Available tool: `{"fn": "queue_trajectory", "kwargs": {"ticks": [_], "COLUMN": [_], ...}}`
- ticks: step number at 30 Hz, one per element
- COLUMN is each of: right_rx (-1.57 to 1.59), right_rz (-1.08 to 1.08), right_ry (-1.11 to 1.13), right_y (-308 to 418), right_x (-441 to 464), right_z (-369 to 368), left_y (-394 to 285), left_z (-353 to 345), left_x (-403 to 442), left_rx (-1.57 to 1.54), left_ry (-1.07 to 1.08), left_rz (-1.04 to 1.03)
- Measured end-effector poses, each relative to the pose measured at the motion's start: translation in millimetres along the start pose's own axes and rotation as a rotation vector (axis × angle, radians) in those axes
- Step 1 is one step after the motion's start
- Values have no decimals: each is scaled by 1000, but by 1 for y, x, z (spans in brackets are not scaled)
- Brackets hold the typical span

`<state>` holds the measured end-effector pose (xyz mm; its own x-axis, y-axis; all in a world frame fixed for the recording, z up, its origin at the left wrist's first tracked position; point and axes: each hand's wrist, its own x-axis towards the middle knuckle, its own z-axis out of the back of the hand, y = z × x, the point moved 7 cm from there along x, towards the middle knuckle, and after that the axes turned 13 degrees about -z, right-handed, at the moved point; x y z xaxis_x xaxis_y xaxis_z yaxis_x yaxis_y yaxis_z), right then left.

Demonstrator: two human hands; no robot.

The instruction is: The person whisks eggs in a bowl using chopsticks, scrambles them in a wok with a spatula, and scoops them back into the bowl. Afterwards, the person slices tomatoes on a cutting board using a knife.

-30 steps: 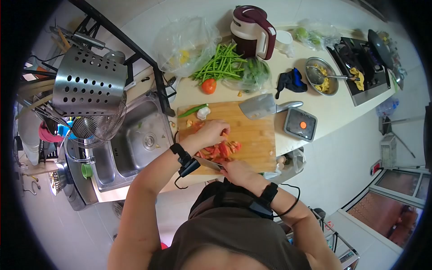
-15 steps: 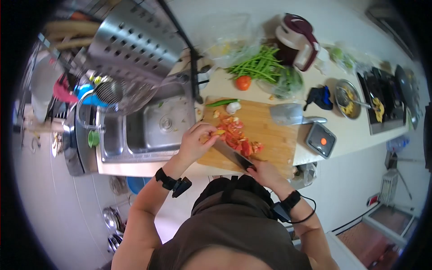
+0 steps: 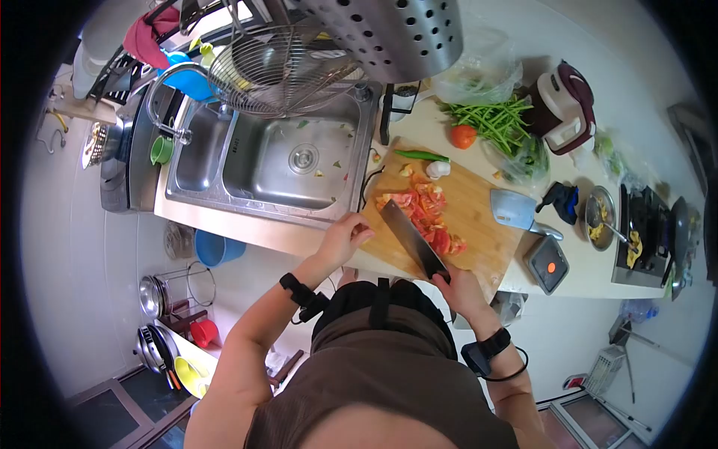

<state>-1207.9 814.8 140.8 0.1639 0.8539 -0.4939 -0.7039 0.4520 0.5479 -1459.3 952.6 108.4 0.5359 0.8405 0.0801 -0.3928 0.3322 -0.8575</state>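
My right hand (image 3: 458, 290) grips the dark handle of a kitchen knife (image 3: 410, 236). The blade lies across the wooden cutting board (image 3: 479, 224), along the near side of a pile of chopped tomato (image 3: 428, 215). At the board's left edge is my left hand (image 3: 345, 238), its fingers pinched together; whatever they may hold cannot be made out. Toward the board's far edge are a green chili pepper (image 3: 421, 156), a garlic bulb (image 3: 439, 170) and small yellowish pieces (image 3: 406, 170). A cleaver (image 3: 514, 209) rests over the board's right side.
Left of the board is a steel sink (image 3: 284, 157) with food scraps. Behind lie a whole tomato (image 3: 463, 136), green beans (image 3: 493, 123) and an electric kettle (image 3: 565, 108). A lidded container (image 3: 547, 265), a metal bowl (image 3: 600, 217) and a stove (image 3: 643, 232) stand right. A perforated steel holder (image 3: 389, 37) hangs overhead.
My left hand has moved from over the tomato to the board's left edge; the yellowish piece in its fingers no longer shows. The knife stays in my right hand. The camera view has shifted.
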Motion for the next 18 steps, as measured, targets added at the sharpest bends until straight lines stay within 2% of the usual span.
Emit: {"fn": "queue_trajectory", "kwargs": {"ticks": [1, 3, 7, 9, 18], "right_rx": [-6, -31, -47, -20, -135], "right_rz": [1, -9, 20, 55, 91], "right_ry": [6, 21, -34, -58, -37], "right_y": [1, 1, 13, 26, 48], "right_x": [1, 2, -1, -3, -2], "right_z": [-1, -2, -1, -1, -11], "left_y": [1, -13, -14, -11, -17], "left_z": [2, 12, 12, 9, -9], "left_x": [-5, -15, -24, -23, -5], "left_rx": [-3, -90, -108, 100, 195], "left_ry": [-5, -85, -57, -41, -6], "left_rz": [5, -170, -222, -299, -464]}}
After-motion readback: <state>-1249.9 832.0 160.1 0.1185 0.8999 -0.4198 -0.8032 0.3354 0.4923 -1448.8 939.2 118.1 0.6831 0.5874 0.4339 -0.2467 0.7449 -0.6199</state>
